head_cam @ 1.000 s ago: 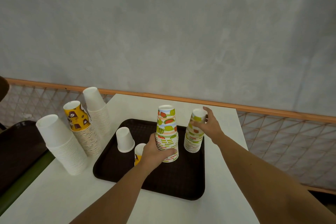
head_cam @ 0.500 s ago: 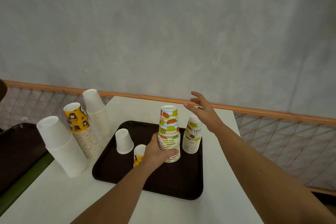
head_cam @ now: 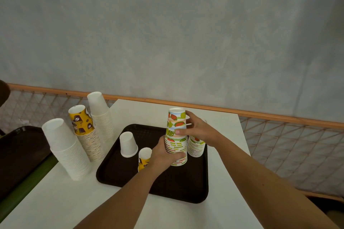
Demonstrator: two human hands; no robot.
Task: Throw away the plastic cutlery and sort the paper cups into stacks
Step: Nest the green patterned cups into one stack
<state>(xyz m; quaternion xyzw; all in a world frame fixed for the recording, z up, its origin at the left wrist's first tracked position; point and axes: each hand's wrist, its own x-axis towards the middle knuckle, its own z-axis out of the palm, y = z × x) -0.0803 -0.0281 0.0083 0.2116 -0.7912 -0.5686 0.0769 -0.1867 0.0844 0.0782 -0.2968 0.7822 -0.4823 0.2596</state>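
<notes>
White table against grey wall; orange rail.

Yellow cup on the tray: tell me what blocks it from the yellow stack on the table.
Nothing stands directly between the yellow cup and the yellow stack. The single white cup sits just beside that path on the tray; the left hand covers the cup's right side.

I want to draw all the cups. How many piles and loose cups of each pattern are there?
Plain white: 2 piles, 1 loose cup
Yellow coffee print: 1 pile, 1 loose cup
Fruit print: 2 piles, one held by both hands, one behind it
Total: 5 piles, 2 loose cups
</notes>
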